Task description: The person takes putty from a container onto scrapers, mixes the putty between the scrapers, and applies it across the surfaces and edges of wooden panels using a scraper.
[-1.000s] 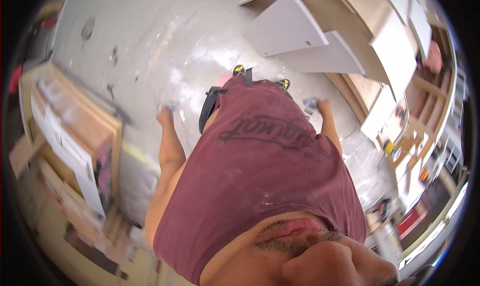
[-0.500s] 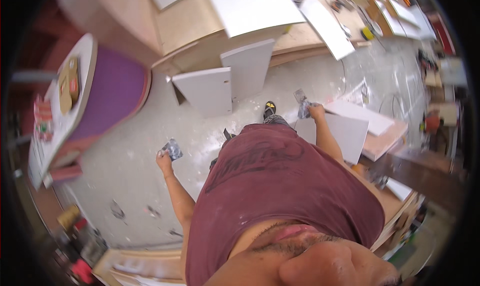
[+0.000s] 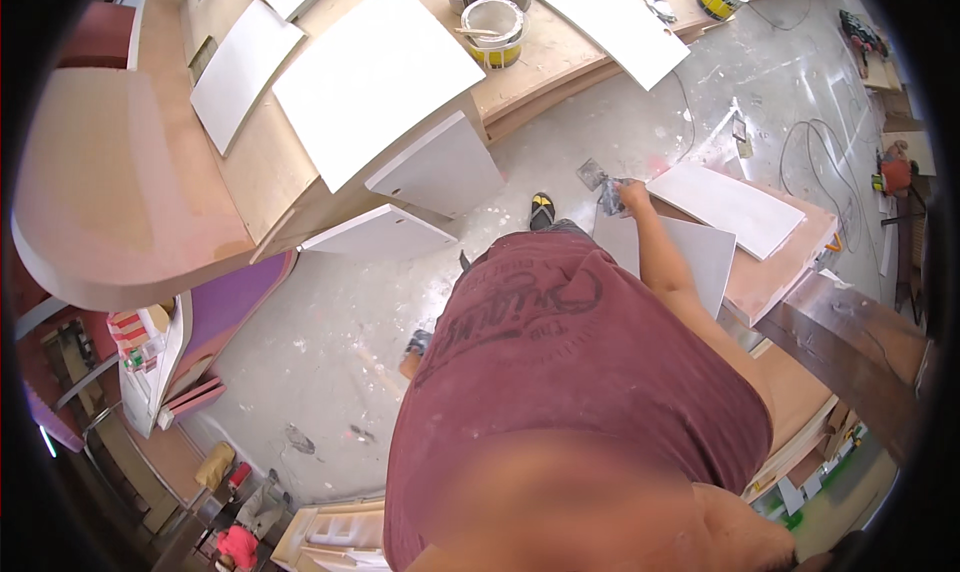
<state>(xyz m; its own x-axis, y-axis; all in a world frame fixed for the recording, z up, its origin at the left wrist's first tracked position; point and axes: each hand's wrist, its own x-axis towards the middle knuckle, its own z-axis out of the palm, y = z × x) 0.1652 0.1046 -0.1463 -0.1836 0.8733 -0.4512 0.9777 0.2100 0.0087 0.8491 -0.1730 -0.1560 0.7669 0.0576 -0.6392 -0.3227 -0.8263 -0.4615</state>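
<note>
My right hand (image 3: 632, 196) is closed around a putty knife (image 3: 591, 175) with a square, grey-smeared blade. A crumpled-looking grey piece (image 3: 611, 196) shows between the fingers and that blade. Just beyond the hand are a white panel (image 3: 725, 207) lying on a wooden board and a grey-white panel (image 3: 665, 257) beside my forearm. Low by my left side, my left hand (image 3: 411, 364) is mostly hidden behind my shirt. A flat grey smeared piece (image 3: 417, 342) sticks out of it; its kind is unclear.
Ahead stands a wooden workbench (image 3: 262, 177) with white panels (image 3: 375, 77), paint cans (image 3: 493, 34) and a stick across one. Two panels (image 3: 380, 234) lean against its front. A brown beam (image 3: 850, 337) is at right, a cable (image 3: 825, 162) on the floor, a purple-sided counter (image 3: 235, 297) at left.
The view has swung left, so the bench now shows more, with the paint cans in sight. My left hand has come in beside my body. The right hand keeps its hold on the putty knife.
</note>
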